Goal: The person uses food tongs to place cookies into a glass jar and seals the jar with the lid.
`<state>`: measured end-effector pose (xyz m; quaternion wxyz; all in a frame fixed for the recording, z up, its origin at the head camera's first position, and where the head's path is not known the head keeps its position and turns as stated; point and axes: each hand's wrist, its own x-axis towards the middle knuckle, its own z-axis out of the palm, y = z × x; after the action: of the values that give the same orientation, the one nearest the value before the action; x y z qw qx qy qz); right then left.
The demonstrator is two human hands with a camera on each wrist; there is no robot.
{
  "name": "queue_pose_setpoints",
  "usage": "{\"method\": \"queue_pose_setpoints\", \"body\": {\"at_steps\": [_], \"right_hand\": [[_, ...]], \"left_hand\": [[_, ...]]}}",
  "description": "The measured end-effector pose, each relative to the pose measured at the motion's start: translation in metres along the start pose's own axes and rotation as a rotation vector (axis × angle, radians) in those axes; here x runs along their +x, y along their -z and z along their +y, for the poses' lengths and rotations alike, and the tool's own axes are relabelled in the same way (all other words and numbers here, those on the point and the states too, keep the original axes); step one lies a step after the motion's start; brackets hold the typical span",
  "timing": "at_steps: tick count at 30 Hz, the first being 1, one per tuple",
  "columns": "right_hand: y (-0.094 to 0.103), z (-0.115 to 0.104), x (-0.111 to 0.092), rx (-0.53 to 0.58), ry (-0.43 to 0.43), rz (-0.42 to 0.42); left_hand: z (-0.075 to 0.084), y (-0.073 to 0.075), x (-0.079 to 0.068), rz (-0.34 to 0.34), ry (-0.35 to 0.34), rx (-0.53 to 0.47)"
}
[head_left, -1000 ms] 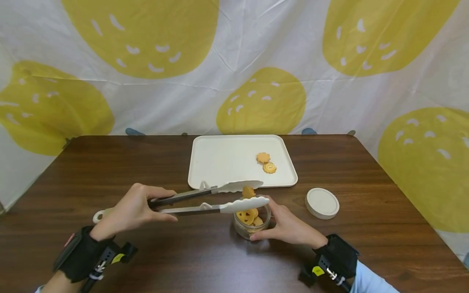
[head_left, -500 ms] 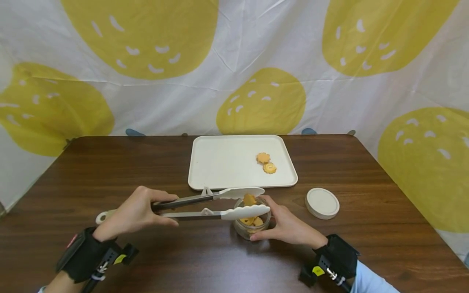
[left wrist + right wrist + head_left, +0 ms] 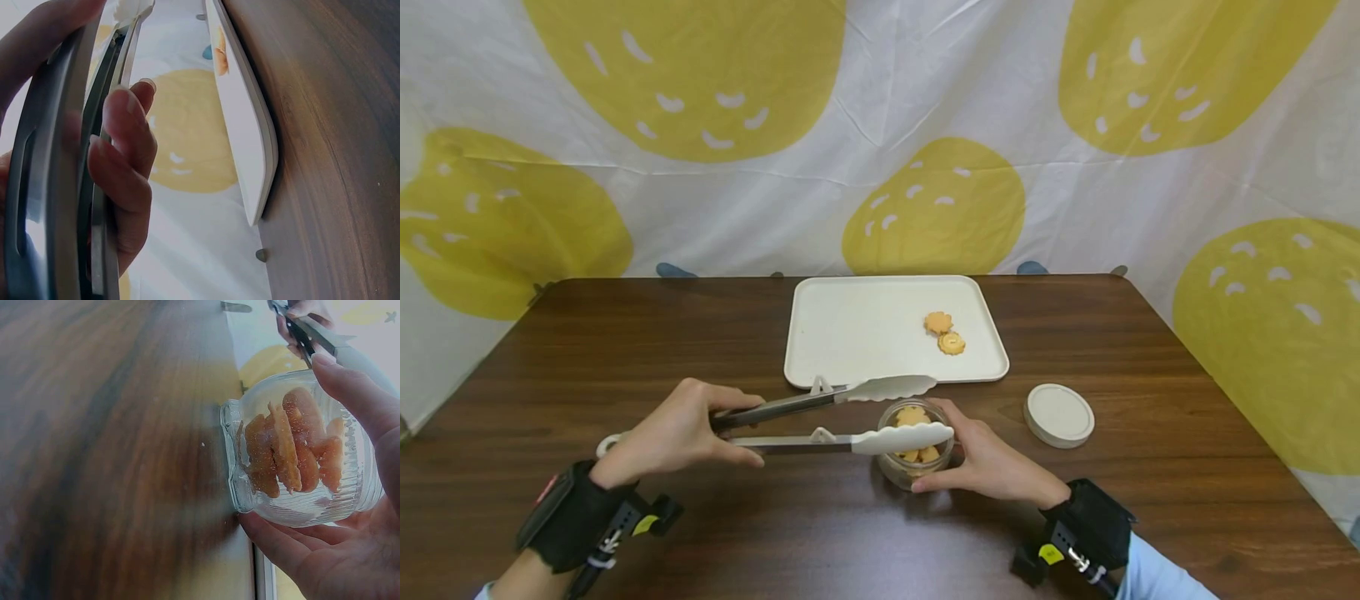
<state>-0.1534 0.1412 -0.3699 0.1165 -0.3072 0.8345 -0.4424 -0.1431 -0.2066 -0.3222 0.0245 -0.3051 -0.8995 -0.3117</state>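
Observation:
My left hand (image 3: 673, 433) grips a pair of tongs (image 3: 901, 439) by the handles, fingers on one arm and thumb on the other. The white scalloped tips stand apart, with nothing between them, the nearer tip crossing over the jar's mouth in the head view. A small glass jar (image 3: 897, 473) stands on the table, with my right hand (image 3: 981, 457) curled round its right side. Several golden cookies (image 3: 287, 450) show through the glass in the right wrist view. One flower-edged cookie (image 3: 913, 414) lies on top inside; the near tongs tip partly hides the others.
Behind the jar lies a white tray (image 3: 850, 325) bearing two cookies (image 3: 951, 343) near its right side. A round white lid (image 3: 1060, 414) rests on the wooden table (image 3: 715, 342) right of my right hand. A lemon-patterned cloth (image 3: 934, 208) hangs behind.
The top cookie, earlier raised between the tongs' tips, has gone down into the jar. The tongs dipped, then their far arm rose and spread away. My right hand and the jar stayed put.

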Motion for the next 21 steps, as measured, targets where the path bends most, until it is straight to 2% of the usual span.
{"method": "queue_pose_setpoints", "body": {"at_steps": [7,11,18,21], "right_hand": [[0.0,0.001,0.001,-0.014,0.017,0.002],[0.0,0.0,0.001,-0.065,0.032,0.006],[0.0,-0.002,0.002,0.025,0.008,-0.008],[0.0,-0.002,0.001,0.018,0.002,-0.005]], "left_hand": [[-0.003,0.0,0.001,0.005,0.036,-0.015],[-0.005,0.001,0.005,0.031,0.067,-0.025],[-0.009,0.003,0.015,0.088,0.09,-0.006],[-0.012,0.001,0.02,0.101,0.092,0.001]]}}
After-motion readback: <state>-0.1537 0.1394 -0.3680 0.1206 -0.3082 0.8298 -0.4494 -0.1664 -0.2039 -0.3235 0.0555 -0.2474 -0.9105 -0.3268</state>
